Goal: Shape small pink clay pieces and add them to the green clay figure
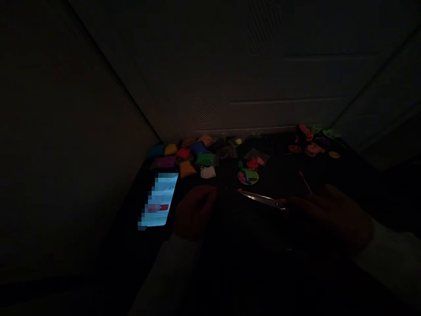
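Observation:
In the dim light my right hand point(335, 215) is closed around the handles of a pair of scissors point(263, 199), whose blades point left. A small pinkish bit point(239, 190) shows at the blade tip. A thin pink stick point(305, 182) juts up beside the same hand; whether the fingers hold it I cannot tell. My left hand point(195, 213) is closed, fingertips together, left of the blade tip; anything in them is too dark to make out. Just beyond the scissors lies a round green clay piece point(252, 177) with pink, blue and brown decorations.
A lit phone point(161, 202) lies left of my left hand. Several bags of coloured clay, including an orange bag point(187, 169) and a white bag point(208, 171), line the back left. Clay shapes point(314, 149) cluster at back right, against a pale wall point(263, 87).

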Motion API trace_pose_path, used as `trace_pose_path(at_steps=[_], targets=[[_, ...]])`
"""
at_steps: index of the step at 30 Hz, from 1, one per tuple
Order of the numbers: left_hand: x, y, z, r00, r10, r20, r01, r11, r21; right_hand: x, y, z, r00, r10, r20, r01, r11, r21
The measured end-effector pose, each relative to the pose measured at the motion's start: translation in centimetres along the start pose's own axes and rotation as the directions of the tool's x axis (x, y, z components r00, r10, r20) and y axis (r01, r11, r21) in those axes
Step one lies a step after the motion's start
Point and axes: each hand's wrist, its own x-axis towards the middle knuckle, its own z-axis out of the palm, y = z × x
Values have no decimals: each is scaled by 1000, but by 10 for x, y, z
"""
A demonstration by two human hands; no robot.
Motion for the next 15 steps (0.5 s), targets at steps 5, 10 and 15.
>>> trace_pose_path(at_steps=[5, 10, 15], targets=[[2, 34, -9, 924, -182, 337, 336, 807, -486, 13, 8, -2, 999, -32, 15, 32, 999, 29], [11, 39, -2, 858, -254, 447, 482, 697, -530, 16, 16, -6, 995, -84, 46, 81, 995, 58], [14, 40, 0, 876, -297, 379, 465, 729, -503, 16, 18, -5, 993, -82, 81, 76, 995, 68]])
